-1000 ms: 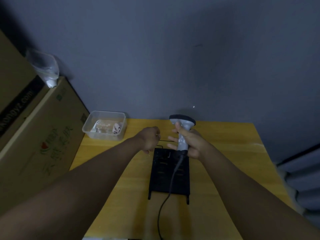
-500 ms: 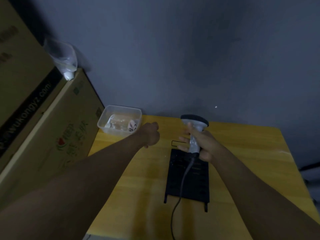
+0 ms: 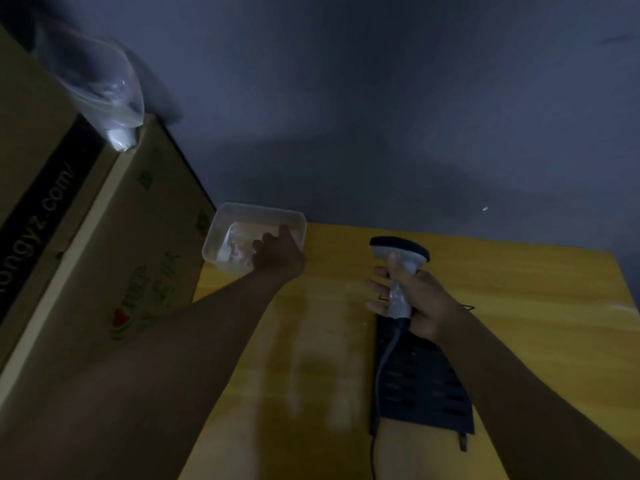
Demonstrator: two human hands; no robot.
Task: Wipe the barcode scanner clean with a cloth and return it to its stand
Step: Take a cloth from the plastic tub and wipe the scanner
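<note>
My right hand (image 3: 417,303) grips the grey handle of the barcode scanner (image 3: 398,254), holding it upright above the far end of the black slotted stand plate (image 3: 426,386). Its dark cable (image 3: 382,362) hangs down toward the table's near edge. My left hand (image 3: 277,252) reaches into the clear plastic container (image 3: 221,230) at the table's far left corner, fingers over the pale cloth (image 3: 233,251) inside. Whether the fingers have closed on the cloth is hidden by the hand.
The yellow wooden table (image 3: 519,306) stands against a grey wall. Stacked cardboard boxes (image 3: 104,254) rise along the left edge, with a clear plastic bag (image 3: 110,95) on top.
My left hand has moved left and away from the stand into the plastic container. The view has swung left. My right hand keeps holding the scanner upright.
</note>
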